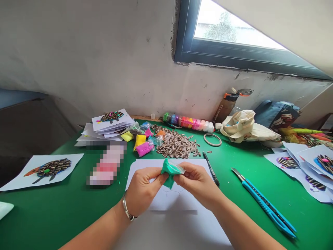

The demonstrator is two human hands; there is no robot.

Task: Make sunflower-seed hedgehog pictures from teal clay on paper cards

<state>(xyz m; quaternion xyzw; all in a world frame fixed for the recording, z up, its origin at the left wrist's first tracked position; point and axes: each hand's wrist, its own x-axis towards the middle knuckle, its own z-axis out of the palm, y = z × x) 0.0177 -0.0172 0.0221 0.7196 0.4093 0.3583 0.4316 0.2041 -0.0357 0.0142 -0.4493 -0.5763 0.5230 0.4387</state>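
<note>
Between my two hands is a small clear plastic bag of green modelling clay (169,170), held over the paper. My left hand (144,185) pinches its left side between thumb and fingers. On the other side, my right hand (196,180) grips the clear edge of the bag. White paper (179,205) with a faint pencil outline lies beneath. A black pen (211,169) rests along the paper's right edge. Beyond my hands is a heap of striped sunflower seeds (177,144), with yellow (139,142) and magenta clay packets (145,149) at its left.
Right of the paper lies a blue utility knife (267,205) with its blade out. Seed-covered pictures are stacked at the back left (113,121) and right (299,166). A tape ring (212,140), a bottle (226,106) and a cloth bag (239,126) stand near the wall.
</note>
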